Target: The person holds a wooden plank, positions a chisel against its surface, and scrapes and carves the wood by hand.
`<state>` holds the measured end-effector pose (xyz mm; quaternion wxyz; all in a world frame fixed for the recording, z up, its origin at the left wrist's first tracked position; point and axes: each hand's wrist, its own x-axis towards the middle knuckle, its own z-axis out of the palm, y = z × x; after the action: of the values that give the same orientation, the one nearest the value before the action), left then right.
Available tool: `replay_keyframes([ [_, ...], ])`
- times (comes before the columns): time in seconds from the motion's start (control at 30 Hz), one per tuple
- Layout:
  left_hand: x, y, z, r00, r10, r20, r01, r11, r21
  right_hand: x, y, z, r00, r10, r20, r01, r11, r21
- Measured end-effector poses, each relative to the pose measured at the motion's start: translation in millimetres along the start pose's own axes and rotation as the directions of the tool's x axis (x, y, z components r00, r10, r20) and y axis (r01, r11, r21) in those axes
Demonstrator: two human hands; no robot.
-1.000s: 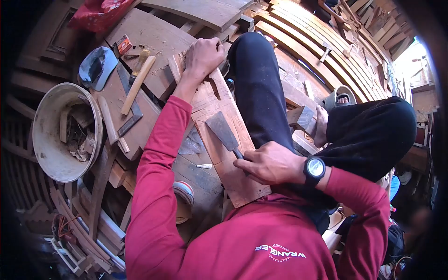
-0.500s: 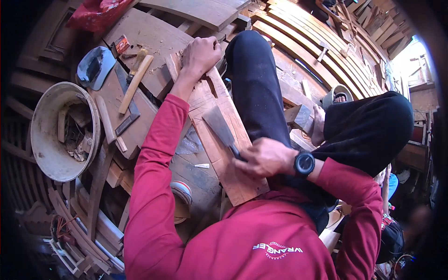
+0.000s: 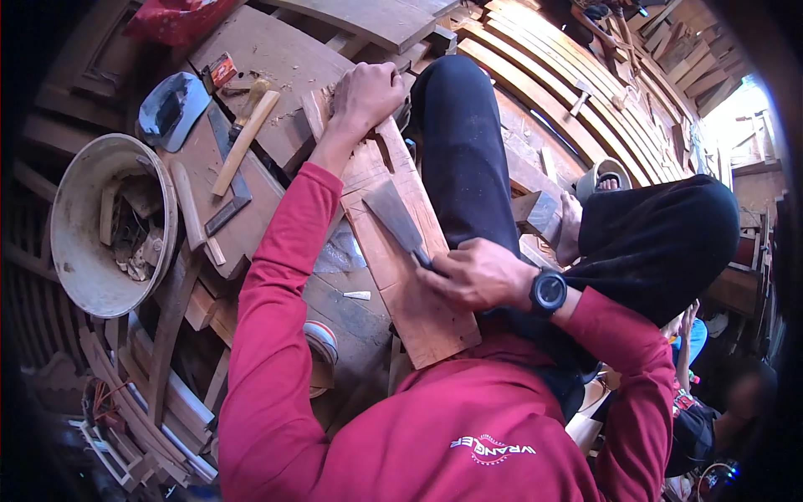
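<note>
While the left hand [image 3: 368, 96] bears on the far end of the board [image 3: 422, 309], fingers curled inward, the right hand [image 3: 485, 274] is closed round the dark handle of a flat-bladed tool [image 3: 391, 213]. Cannot tell whether the left grasps the wood or only presses on it; its fingertips are hidden. Board slants from the left hand down to the red shirt [image 3: 435, 418], alongside the dark-trousered left leg [image 3: 460, 151]; long slot toward its far end. Blade lies over the board's upper face, wide end pointing away from the body. Watch [image 3: 549, 290] on the right wrist. Left of the board: pale wood stick [image 3: 247, 142] lying across a dark metal square [image 3: 227, 215], and a blue cap [image 3: 173, 109] near a small red box [image 3: 221, 70]. Farther left, a whitish bucket [image 3: 75, 243] with wood scraps inside. Beyond the leg, a hammer [image 3: 580, 96] rests on long curved timbers [image 3: 535, 79].
</note>
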<state>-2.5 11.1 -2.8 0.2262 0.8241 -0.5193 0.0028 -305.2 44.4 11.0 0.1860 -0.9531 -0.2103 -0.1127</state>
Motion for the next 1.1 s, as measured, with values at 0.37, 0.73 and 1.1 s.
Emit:
replay_keyframes([
  [0.37,1,3,-3,1.000,-0.001,0.008,0.001,1.000,0.005,1,-6,-2,0.998,-0.042,-0.040,0.044,0.998,0.048],
  [0.73,2,-3,2,1.000,0.016,-0.026,-0.016,1.000,0.015,10,-17,-9,0.993,-0.122,-0.001,0.121,0.988,0.100],
  [1.1,1,-1,0,0.999,0.029,-0.015,-0.029,0.999,0.024,12,-14,-4,0.998,-0.054,0.029,0.052,0.997,0.059],
])
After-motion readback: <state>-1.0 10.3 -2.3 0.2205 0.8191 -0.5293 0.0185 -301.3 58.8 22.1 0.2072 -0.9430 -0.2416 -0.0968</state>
